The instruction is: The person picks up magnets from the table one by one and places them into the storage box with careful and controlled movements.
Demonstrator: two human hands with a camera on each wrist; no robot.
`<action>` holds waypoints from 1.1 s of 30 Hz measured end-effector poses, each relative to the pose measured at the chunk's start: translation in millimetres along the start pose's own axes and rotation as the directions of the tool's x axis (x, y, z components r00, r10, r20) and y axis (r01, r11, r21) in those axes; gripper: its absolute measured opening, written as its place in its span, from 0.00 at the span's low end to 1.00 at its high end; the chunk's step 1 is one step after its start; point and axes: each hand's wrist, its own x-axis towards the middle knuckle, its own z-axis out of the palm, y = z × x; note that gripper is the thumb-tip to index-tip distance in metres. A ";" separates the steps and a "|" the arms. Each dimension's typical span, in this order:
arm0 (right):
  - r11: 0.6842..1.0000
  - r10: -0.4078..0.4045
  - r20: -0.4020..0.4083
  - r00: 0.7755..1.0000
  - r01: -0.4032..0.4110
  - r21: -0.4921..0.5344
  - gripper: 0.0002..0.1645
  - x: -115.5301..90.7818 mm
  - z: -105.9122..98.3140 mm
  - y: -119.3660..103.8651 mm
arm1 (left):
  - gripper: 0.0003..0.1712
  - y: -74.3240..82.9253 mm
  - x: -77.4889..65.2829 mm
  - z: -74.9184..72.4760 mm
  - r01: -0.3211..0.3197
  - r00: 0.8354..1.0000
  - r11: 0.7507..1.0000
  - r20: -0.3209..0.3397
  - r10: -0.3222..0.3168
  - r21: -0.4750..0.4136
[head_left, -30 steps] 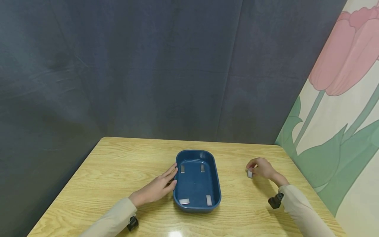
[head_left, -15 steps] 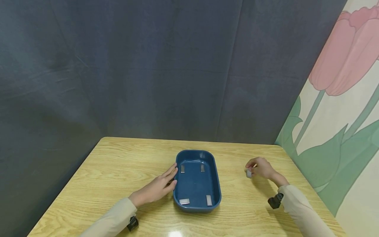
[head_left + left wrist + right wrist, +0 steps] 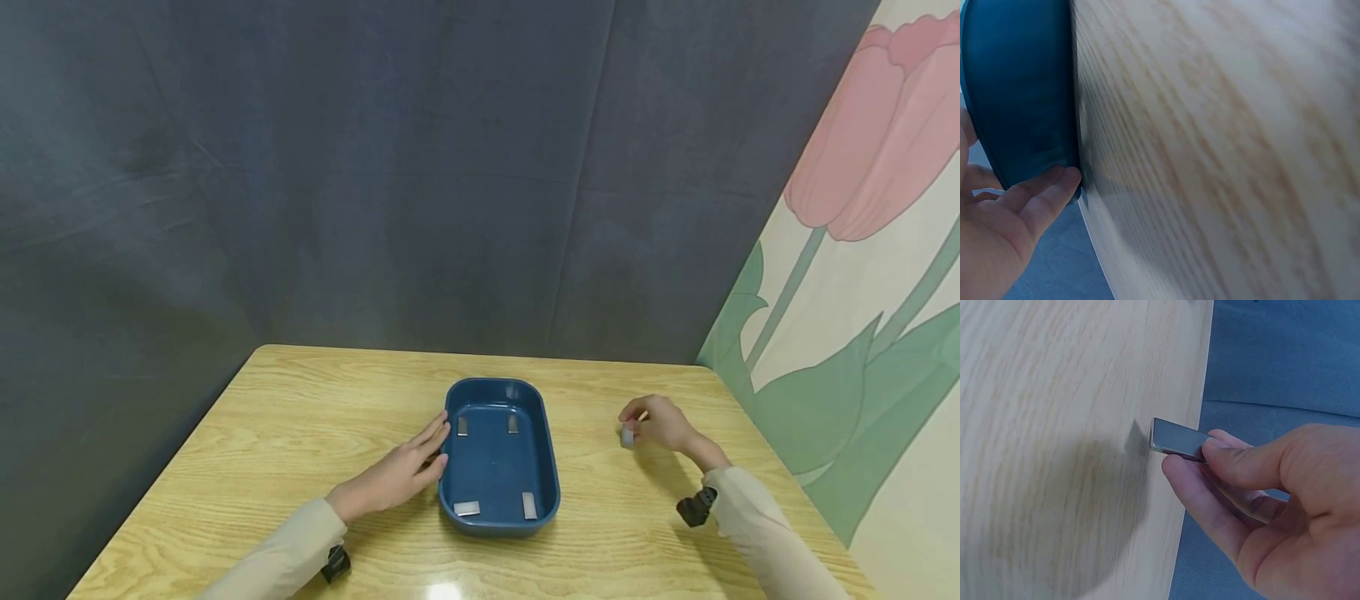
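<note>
A small flat silver block (image 3: 1177, 440), rectangular and metallic-looking, is pinched between the thumb and fingers of my right hand (image 3: 663, 423). One end of it points down at the tabletop, and whether it touches the wood I cannot tell. Four-sided with rounded corners, a deep blue tray (image 3: 554, 467) stands in the middle of the table. Against its left wall rest the nearly straight fingers of my left hand (image 3: 397, 475); the left wrist view shows these fingertips (image 3: 1071, 176) low on the wall. Several similar silver blocks (image 3: 529, 506) lie apart near the tray's inside corners.
The light wood-grain table (image 3: 315, 400) carries the tray and both forearms. A dark blue-grey curtain (image 3: 420, 183) hangs behind its far edge. To the right rises a wall (image 3: 847, 350) painted with a tulip.
My right hand has shifted slightly left with the silver block, which has turned a little between the fingers. The left hand and the tray have stayed in place.
</note>
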 end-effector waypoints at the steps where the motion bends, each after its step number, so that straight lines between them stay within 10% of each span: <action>1: 1.000 -0.005 0.000 1.000 0.005 -0.002 0.06 0.3 -0.4 -0.6 | 0.34 0.0 0.1 -0.1 0.000 1.000 1.000 0.001 0.000 0.000; 33: 1.000 -0.008 0.007 1.000 0.008 0.002 0.07 4.1 0.6 -15.6 | 0.34 -1.7 0.0 1.5 0.008 1.000 1.000 -0.004 -0.008 0.004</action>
